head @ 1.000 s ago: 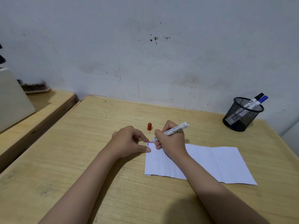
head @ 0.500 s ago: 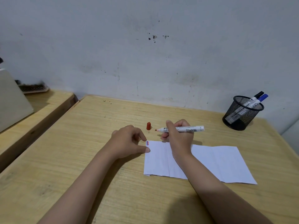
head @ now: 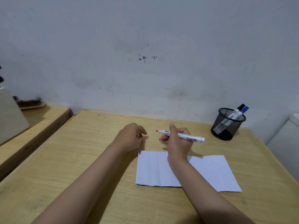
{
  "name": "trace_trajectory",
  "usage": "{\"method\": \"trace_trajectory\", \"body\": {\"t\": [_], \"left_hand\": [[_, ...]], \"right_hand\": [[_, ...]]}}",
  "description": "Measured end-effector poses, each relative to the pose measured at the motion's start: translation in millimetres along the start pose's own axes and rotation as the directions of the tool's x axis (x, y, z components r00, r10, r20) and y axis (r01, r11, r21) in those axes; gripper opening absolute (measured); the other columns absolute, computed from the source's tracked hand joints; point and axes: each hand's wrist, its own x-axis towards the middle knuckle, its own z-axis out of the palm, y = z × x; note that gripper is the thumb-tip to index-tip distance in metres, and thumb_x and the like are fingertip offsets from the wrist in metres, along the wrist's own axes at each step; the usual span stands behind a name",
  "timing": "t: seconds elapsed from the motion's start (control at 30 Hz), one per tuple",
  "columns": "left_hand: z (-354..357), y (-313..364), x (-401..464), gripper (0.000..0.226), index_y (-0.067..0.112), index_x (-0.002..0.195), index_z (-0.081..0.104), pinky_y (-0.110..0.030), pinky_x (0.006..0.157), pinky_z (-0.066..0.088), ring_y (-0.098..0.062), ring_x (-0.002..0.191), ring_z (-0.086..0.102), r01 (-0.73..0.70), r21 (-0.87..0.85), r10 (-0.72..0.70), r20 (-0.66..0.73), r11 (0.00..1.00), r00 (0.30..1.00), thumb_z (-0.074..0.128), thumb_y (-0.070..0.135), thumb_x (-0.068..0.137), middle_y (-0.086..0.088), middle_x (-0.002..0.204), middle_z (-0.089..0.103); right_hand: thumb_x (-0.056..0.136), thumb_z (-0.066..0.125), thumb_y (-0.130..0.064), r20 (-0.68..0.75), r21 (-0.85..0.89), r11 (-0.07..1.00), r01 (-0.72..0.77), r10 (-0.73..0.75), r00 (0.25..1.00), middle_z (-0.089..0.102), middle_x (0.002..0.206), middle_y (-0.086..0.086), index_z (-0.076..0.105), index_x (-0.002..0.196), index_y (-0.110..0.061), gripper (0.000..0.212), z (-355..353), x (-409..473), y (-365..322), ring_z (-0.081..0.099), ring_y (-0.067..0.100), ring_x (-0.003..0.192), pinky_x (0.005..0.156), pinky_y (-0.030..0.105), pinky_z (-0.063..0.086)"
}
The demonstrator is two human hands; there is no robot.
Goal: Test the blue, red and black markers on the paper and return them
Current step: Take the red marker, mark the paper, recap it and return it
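Observation:
My right hand (head: 176, 141) grips the uncapped red marker (head: 191, 137) level above the desk, its red tip pointing left. My left hand (head: 131, 139) hovers just left of that tip with its fingers curled together; the red cap is out of sight, seemingly inside those fingers. The white paper (head: 210, 172) lies flat below both hands, with short blue and red strokes (head: 140, 153) at its top-left corner. The black marker (head: 239, 109) and the blue marker (head: 244, 109) stand capped in the black mesh holder (head: 226, 126) at the back right.
The wooden desk (head: 80, 159) ends at the grey wall behind. A lower wooden ledge (head: 32, 126) on the left carries a white box (head: 9, 115) and a brush (head: 30, 104). A white surface (head: 284, 143) borders the desk's right edge.
My right hand lifted the red marker off the paper and turned it level, leaving a red stroke beside the blue one. My left hand left the paper's corner and moved up over the red cap.

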Motion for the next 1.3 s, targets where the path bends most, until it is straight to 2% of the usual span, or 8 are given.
{"method": "trace_trajectory", "body": {"t": [0.1,0.17,0.3,0.4,0.8,0.97,1.13,1.3], "left_hand": [[-6.0,8.5,-2.5,0.014,0.016,0.087,0.071,-0.018,0.066,0.045,-0.008,0.075,0.060,0.012,-0.080,-0.015,-0.041,0.997,0.999,0.061,0.010,0.080,0.000,0.086,0.069],[-12.3,19.0,-12.8,0.012,0.014,0.082,0.071,-0.021,0.069,0.050,-0.006,0.074,0.066,0.006,-0.262,-0.022,-0.058,0.965,0.998,0.062,0.006,0.079,0.001,0.079,0.073],[-24.7,49.5,-45.9,0.008,0.012,0.081,0.073,-0.030,0.076,0.052,-0.016,0.078,0.069,-0.039,-0.703,0.001,-0.055,0.710,0.999,0.069,0.005,0.078,-0.005,0.080,0.074],[-28.9,67.9,-69.5,0.012,0.014,0.080,0.072,-0.028,0.076,0.048,-0.012,0.074,0.066,-0.039,-0.832,0.038,-0.021,0.554,0.999,0.067,0.003,0.079,0.000,0.073,0.072],[-31.6,115.5,-117.0,0.013,0.012,0.081,0.070,-0.029,0.081,0.047,-0.009,0.071,0.067,-0.017,-0.915,0.073,0.014,0.404,0.997,0.062,0.002,0.082,0.000,0.074,0.070],[-33.1,130.5,-127.7,0.012,0.011,0.082,0.070,-0.029,0.080,0.047,-0.011,0.071,0.066,-0.063,-0.901,0.123,-0.011,0.428,0.992,0.063,0.001,0.081,-0.002,0.074,0.070],[-36.7,139.3,-136.3,0.008,0.012,0.078,0.072,-0.029,0.081,0.050,-0.016,0.071,0.065,-0.120,-0.897,0.142,-0.064,0.427,0.988,0.071,0.007,0.072,-0.003,0.073,0.071],[-42.1,144.6,-141.8,0.011,0.007,0.078,0.072,-0.023,0.076,0.054,-0.017,0.071,0.065,-0.197,-0.876,0.154,-0.142,0.440,0.978,0.067,-0.002,0.077,-0.005,0.071,0.072]], "right_hand": [[0.085,0.066,-0.013,0.031,0.008,0.998,0.057,-0.057,0.998,0.057,0.053,0.009,0.043,0.066,-0.009,0.030,-6.3,-6.7,-19.0,0.060,0.012,0.040,0.046,0.030,0.056],[0.085,0.066,-0.012,0.046,0.018,0.995,0.098,-0.099,0.994,0.056,0.045,0.002,0.043,0.064,-0.009,0.032,-13.6,-13.3,-33.0,0.059,0.012,0.039,0.046,0.032,0.057],[0.087,0.064,-0.011,0.099,0.020,0.986,0.164,-0.165,0.981,0.057,0.040,-0.001,0.041,0.066,-0.009,0.031,-33.3,-31.2,-58.6,0.059,0.012,0.038,0.048,0.034,0.056],[0.087,0.064,-0.010,0.121,0.019,0.979,0.203,-0.204,0.972,0.057,0.041,-0.001,0.041,0.067,-0.009,0.030,-45.2,-44.4,-73.8,0.059,0.013,0.038,0.048,0.034,0.055],[0.086,0.064,-0.005,0.191,-0.003,0.952,0.305,-0.299,0.935,0.052,0.040,-0.001,0.040,0.062,-0.011,0.034,-71.2,-72.0,-114.4,0.055,0.017,0.034,0.041,0.028,0.050],[0.084,0.065,-0.003,0.246,-0.039,0.945,0.326,-0.307,0.919,0.056,0.054,0.022,0.041,0.064,-0.008,0.032,-74.7,-81.4,-119.9,0.055,0.022,0.035,0.042,0.029,0.048],[0.083,0.062,0.002,0.260,0.008,0.946,0.324,-0.315,0.913,0.052,0.039,0.000,0.036,0.060,-0.011,0.037,-75.6,-87.7,-130.8,0.051,0.017,0.031,0.044,0.030,0.045],[0.083,0.060,0.007,0.264,0.052,0.939,0.341,-0.342,0.902,0.049,0.035,-0.004,0.034,0.061,-0.010,0.038,-75.0,-95.3,-134.9,0.050,0.014,0.029,0.038,0.025,0.044]]}}
